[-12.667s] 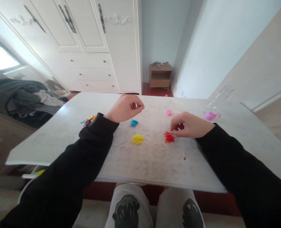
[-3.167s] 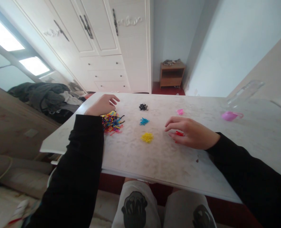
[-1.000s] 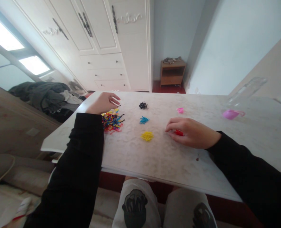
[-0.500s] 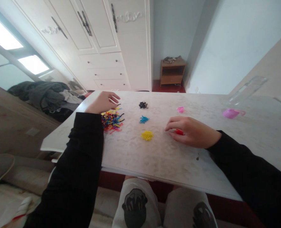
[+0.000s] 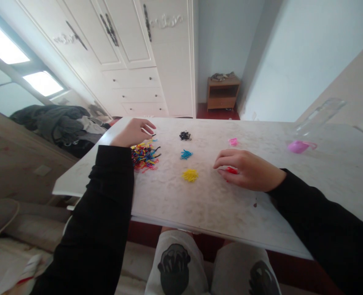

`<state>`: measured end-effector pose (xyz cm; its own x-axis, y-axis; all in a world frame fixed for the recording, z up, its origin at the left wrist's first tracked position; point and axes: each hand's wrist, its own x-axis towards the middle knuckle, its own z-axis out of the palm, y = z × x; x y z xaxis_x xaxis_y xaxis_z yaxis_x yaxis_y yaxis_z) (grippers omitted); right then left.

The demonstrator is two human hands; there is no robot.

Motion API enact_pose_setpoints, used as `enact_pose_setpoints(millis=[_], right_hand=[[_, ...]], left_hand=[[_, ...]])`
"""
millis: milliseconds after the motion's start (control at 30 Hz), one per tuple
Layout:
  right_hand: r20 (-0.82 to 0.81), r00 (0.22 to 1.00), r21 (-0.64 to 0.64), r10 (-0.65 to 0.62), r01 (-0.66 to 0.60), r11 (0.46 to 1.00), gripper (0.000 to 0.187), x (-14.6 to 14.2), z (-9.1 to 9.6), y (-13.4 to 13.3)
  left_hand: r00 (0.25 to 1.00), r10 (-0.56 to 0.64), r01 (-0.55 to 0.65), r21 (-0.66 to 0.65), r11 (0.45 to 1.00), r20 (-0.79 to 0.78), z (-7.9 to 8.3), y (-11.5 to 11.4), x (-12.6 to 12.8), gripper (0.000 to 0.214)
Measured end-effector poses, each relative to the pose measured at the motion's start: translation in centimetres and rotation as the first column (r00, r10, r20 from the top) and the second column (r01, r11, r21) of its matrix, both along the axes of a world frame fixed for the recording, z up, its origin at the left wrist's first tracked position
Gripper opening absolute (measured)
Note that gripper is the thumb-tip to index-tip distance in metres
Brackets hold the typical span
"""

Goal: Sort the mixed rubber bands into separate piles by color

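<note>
My left hand (image 5: 134,133) rests at the far edge of a mixed pile of small coloured rubber bands (image 5: 145,157). Its fingers are loosely bent and apart, and a dark band lies close to the fingertips. On the right, my right hand (image 5: 244,169) hovers over or rests on a small red pile of bands (image 5: 232,170), partly hidden under it. Its thumb and fingers are curved with a gap between them. Between the hands lie a black pile (image 5: 185,135), a blue pile (image 5: 186,154) and a yellow pile (image 5: 190,175). A pink pile (image 5: 233,141) sits beyond my right hand.
The white table (image 5: 181,205) spans the space before my knees. At its right stand a clear plastic container (image 5: 321,118) and a pink object with a loop (image 5: 300,146). A dark speck (image 5: 255,202) lies near my right sleeve. A white wardrobe (image 5: 132,82) is behind.
My right hand has shifted very slightly, and a little more of the red pile shows beneath it. My left hand is almost still.
</note>
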<state>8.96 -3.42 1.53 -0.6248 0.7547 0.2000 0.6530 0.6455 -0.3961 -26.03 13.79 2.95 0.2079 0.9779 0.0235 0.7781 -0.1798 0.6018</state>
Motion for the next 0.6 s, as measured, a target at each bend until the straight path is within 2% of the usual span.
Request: enact_pose_setpoints(millis=[133,233,367,467,600], right_hand=[[0.001,1.000,0.003,0.001,-0.001,1.000,0.019,0.0,0.0,0.0],[0.005,1.000,0.001,0.009,-0.009,1.000,0.020,0.0,0.0,0.0],[0.007,1.000,-0.012,0.010,-0.010,1.000,0.021,0.0,-0.1,0.0],[0.008,1.000,-0.013,0.008,-0.008,1.000,0.022,0.0,-0.1,-0.1],[0.008,1.000,-0.010,0.009,-0.008,1.000,0.021,0.0,0.0,-0.1]], left_hand=[[1.000,-0.018,0.019,-0.008,1.000,0.009,-0.3,0.4,-0.3,0.041],[0.999,-0.048,0.049,0.044,0.998,-0.015,-0.7,0.9,-0.4,0.039],[0.990,-0.141,0.144,0.104,0.984,-0.030,-1.2,1.4,0.0,0.036],[0.978,-0.203,0.206,0.079,0.975,-0.038,-1.5,1.5,0.2,0.034],[0.978,-0.194,0.196,0.029,0.980,-0.072,-1.6,1.8,-0.2,0.038]])
